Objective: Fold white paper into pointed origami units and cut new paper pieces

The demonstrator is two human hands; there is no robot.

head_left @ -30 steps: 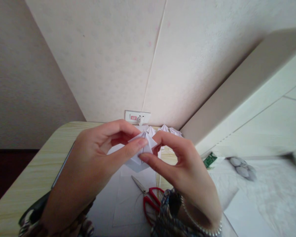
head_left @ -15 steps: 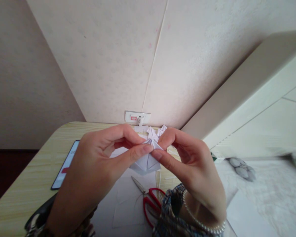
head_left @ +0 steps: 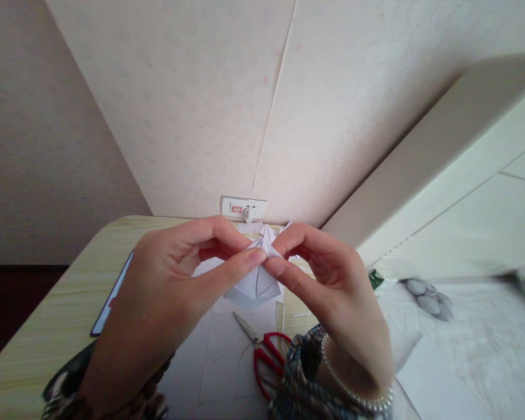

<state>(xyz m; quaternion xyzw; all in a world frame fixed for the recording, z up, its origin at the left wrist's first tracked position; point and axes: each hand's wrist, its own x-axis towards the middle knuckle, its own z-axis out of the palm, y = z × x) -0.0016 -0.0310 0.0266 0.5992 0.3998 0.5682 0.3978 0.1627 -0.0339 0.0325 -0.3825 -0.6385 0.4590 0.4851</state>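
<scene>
White folded paper (head_left: 254,284) sits pinched in my left hand (head_left: 245,248) and my right hand (head_left: 276,256), thumbs nearly meeting near its peak; I hold it above the table (head_left: 56,303), just beyond the red-handled scissors (head_left: 262,349) lying on paper sheets (head_left: 192,364).

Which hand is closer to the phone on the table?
Left. The left hand is just right of the phone, partly hiding it from view; the right hand is farther to the right.

A partly hidden phone (head_left: 107,312) lay on the left of the pale table (head_left: 65,297), a plug (head_left: 248,214) sat in the wall socket (head_left: 237,208) beyond, and a small green item (head_left: 375,279) lay rightward.
</scene>
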